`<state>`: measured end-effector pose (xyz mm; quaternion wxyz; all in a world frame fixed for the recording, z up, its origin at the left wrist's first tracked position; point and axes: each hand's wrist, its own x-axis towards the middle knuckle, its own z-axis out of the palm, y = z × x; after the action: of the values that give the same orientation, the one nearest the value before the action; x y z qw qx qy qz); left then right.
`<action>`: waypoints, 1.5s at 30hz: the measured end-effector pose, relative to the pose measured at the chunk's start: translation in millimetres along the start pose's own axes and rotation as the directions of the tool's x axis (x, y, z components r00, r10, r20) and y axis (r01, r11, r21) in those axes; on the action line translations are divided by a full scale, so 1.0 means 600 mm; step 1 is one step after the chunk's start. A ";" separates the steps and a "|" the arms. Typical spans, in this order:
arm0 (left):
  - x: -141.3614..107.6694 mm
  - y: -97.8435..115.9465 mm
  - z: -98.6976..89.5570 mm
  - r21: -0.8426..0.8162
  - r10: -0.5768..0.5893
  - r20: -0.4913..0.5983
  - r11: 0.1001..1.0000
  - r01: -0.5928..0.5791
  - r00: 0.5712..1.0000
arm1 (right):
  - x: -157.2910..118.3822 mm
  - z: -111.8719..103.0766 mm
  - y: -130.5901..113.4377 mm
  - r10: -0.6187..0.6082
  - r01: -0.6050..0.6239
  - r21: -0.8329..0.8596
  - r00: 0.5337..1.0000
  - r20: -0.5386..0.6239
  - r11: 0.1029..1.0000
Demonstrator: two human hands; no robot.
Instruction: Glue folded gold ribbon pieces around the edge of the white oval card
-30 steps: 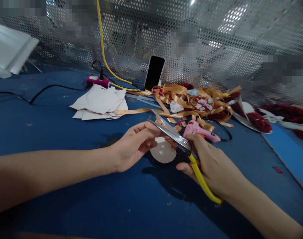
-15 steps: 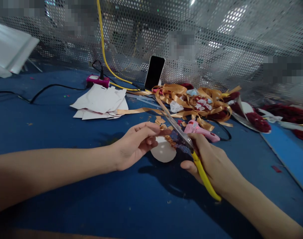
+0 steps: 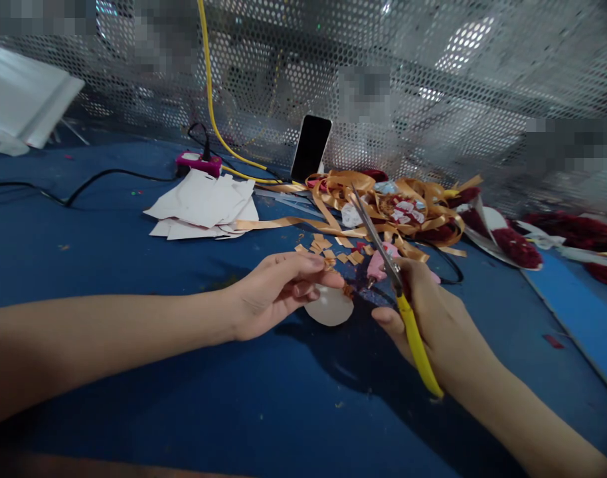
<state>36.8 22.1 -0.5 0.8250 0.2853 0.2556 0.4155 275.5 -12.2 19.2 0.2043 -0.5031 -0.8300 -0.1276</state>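
On the blue table (image 3: 208, 408) lie white sheets (image 3: 198, 202), golden ribbons (image 3: 356, 178), snippets (image 3: 319, 243) and a pink glue gun (image 3: 376, 267).

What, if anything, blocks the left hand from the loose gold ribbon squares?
Nothing visible: the ribbon squares lie just beyond the left hand on the blue table. The scissors, in the right hand, are off to the right.

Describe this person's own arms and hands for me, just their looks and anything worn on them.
Both forearms are bare, with no sleeve in view. The left hand and right hand wear no gloves, and no watch or bracelet shows. I see no rings on the visible fingers.
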 end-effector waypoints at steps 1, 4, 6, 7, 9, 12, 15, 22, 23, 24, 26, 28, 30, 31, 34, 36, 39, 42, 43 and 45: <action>0.000 0.000 0.000 0.003 -0.003 0.010 1.000 0.003 1.000 | -0.001 0.001 0.000 0.025 -0.025 -0.006 1.000 0.005 1.000; 0.000 0.000 -0.001 -0.008 -0.007 0.017 1.000 0.007 1.000 | -0.001 0.002 0.000 0.108 -0.108 0.016 0.994 0.028 0.994; 0.000 0.000 -0.001 -0.024 -0.008 0.001 1.000 0.008 1.000 | -0.001 0.002 0.000 0.135 -0.136 0.049 0.990 0.036 0.989; 0.000 0.000 -0.002 -0.029 -0.007 -0.005 1.000 0.007 1.000 | -0.001 0.002 0.000 0.138 -0.140 0.059 0.990 0.034 0.988; 0.000 0.000 -0.002 -0.032 -0.004 -0.011 0.999 0.004 1.000 | -0.001 0.002 0.000 0.136 -0.138 0.067 0.990 0.027 0.988; -0.001 0.000 -0.001 -0.041 0.004 -0.016 0.999 -0.005 1.000 | -0.002 -0.001 0.003 0.106 -0.108 0.066 0.994 0.032 0.992; -0.002 0.000 -0.002 -0.079 0.004 -0.010 0.997 -0.005 1.000 | -0.001 -0.005 0.008 0.019 -0.019 0.007 1.000 0.014 1.000; -0.009 0.003 0.000 -0.185 -0.091 0.075 0.977 0.104 0.993 | -0.004 -0.003 0.009 -0.198 0.161 -0.280 0.974 -0.109 0.946; -0.009 0.004 0.001 -0.180 -0.106 0.075 0.977 0.118 0.992 | -0.006 -0.003 0.006 -0.200 0.151 -0.304 0.970 -0.136 0.940; -0.010 0.006 0.003 -0.177 -0.122 0.072 0.975 0.133 0.990 | -0.007 -0.002 0.003 -0.193 0.135 -0.321 0.969 -0.156 0.937; -0.011 0.007 0.006 -0.183 -0.155 0.058 0.970 0.163 0.986 | -0.010 -0.002 -0.003 -0.173 0.104 -0.343 0.969 -0.176 0.933; -0.012 0.007 0.007 -0.196 -0.168 0.055 0.965 0.175 0.984 | -0.012 -0.002 -0.007 -0.174 0.097 -0.379 0.969 -0.176 0.920; -0.014 0.006 0.007 -0.211 -0.156 0.060 0.963 0.165 0.986 | -0.011 0.000 -0.006 -0.190 0.102 -0.418 0.966 -0.175 0.903; -0.014 0.005 0.006 -0.218 -0.147 0.063 0.963 0.157 0.987 | -0.010 0.001 -0.005 -0.199 0.105 -0.428 0.963 -0.181 0.898; -0.016 0.002 0.004 -0.229 -0.135 0.063 0.962 0.146 0.989 | -0.007 0.002 0.003 -0.241 0.129 -0.431 0.946 -0.217 0.893; -0.016 0.002 0.004 -0.218 -0.139 0.065 0.964 0.150 0.988 | -0.004 0.002 0.006 -0.261 0.140 -0.427 0.935 -0.239 0.893; -0.015 0.003 0.005 -0.194 -0.148 0.065 0.968 0.158 0.987 | -0.002 0.000 0.007 -0.262 0.140 -0.433 0.936 -0.235 0.891; -0.015 0.004 0.005 -0.185 -0.148 0.060 0.970 0.157 0.987 | 0.000 -0.001 0.004 -0.267 0.145 -0.449 0.938 -0.221 0.882; -0.014 0.004 0.005 -0.182 -0.150 0.061 0.970 0.159 0.987 | 0.000 -0.001 0.003 -0.270 0.148 -0.452 0.938 -0.218 0.880; -0.013 0.003 0.005 -0.179 -0.153 0.058 0.971 0.161 0.987 | 0.001 -0.001 0.002 -0.281 0.157 -0.453 0.934 -0.220 0.878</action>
<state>33.7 15.5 4.5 0.8834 0.1962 0.2201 0.3642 276.4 -11.5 20.0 0.1878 -0.4143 -0.7964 -0.3986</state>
